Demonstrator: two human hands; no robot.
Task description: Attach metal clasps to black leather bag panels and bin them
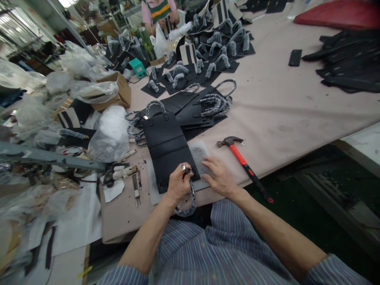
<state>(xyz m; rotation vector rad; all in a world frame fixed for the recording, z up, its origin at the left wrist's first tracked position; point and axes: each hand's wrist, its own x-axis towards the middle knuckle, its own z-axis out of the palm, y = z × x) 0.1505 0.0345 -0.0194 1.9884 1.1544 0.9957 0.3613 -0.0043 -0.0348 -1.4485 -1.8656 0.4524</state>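
Fingers (184, 179) of my left hand (178, 185) are curled narrow around a small metal piece (185, 169), its exact form unclear, at the near right corner of a black bag panel (166, 144). My right hand (220, 176) is wide, fingers parted and gripping nothing, just right of that corner, over the right part of a speckled slab (199, 152).

Position of the panel: flat on the slab, near edge of the table (276, 107), long side running far to near. One plastic-wrapped handle (156, 103) arches from its far end; a second wrapped handle (186, 213) loops from its near end, below my left hand, past the table edge.

Claw hammer (241, 156): right of my right hand, head far and left, red-and-black grip extending beyond the near edge. Fork-tipped tool (136, 190): left of the slab.

Stacked black panels (181, 107) with wrapped handles lie directly beyond the work. Farther off are a teal box (138, 68), left, and a pile of black pieces (350, 63), right. One co-worker (158, 14) is at the far side.
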